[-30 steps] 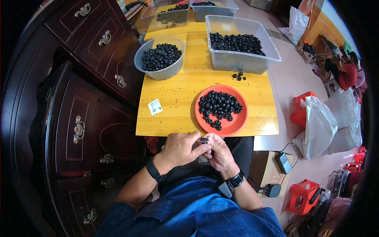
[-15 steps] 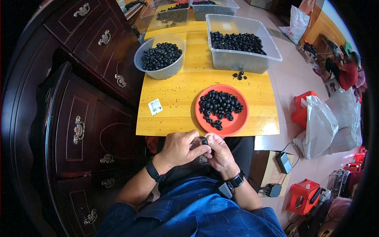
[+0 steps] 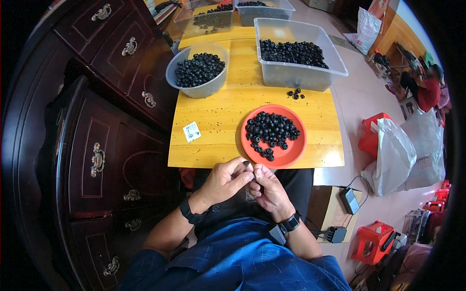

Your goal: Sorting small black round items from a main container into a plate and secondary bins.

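Observation:
My left hand [image 3: 224, 180] and my right hand [image 3: 268, 186] meet just below the front edge of the yellow wooden table [image 3: 218, 116], over my lap. Together their fingertips pinch a small dark bead [image 3: 248, 166], which is mostly hidden. Right in front of them stands a red plate [image 3: 296, 150] heaped with black beads [image 3: 271, 132]. Each wrist wears a black band.
A grey bowl [image 3: 198, 89] and a clear tub [image 3: 301, 75] at the back hold more black beads; a few loose beads [image 3: 294, 93] and a small white label [image 3: 191, 131] lie on the table. Dark wooden drawers [image 3: 97, 145] stand left. Bags and red stools are right, with another person far right.
My hands stay together at the table's edge; only the fingers have shifted slightly around the bead.

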`<state>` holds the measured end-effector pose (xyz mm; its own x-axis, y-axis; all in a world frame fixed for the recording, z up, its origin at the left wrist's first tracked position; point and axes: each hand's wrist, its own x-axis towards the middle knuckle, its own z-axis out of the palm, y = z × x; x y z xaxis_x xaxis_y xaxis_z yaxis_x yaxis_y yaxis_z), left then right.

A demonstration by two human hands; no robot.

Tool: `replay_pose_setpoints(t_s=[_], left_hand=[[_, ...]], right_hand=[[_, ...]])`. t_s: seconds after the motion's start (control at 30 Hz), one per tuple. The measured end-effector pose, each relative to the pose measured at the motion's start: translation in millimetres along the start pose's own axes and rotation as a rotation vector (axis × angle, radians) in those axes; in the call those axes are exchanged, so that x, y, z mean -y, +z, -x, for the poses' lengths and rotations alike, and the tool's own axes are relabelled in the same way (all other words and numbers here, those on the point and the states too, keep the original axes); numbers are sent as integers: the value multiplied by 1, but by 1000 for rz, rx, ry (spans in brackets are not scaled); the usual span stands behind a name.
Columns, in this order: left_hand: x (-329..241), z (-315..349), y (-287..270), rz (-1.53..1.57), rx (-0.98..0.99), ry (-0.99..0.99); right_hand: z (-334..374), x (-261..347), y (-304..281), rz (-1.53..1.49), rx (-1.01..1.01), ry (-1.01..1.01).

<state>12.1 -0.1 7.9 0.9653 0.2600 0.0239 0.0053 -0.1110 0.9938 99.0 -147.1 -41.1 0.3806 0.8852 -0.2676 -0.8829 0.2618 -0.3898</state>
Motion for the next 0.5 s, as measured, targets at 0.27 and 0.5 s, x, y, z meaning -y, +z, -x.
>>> replay_pose_setpoints(t_s=[0.27,0.5], left_hand=[[-15,-2,-8,-303,13,108],[-47,-39,-56,-675,-190,98]], right_hand=[[0,0,-2,39,-5,54],[0,0,-1,-149,-53,153]])
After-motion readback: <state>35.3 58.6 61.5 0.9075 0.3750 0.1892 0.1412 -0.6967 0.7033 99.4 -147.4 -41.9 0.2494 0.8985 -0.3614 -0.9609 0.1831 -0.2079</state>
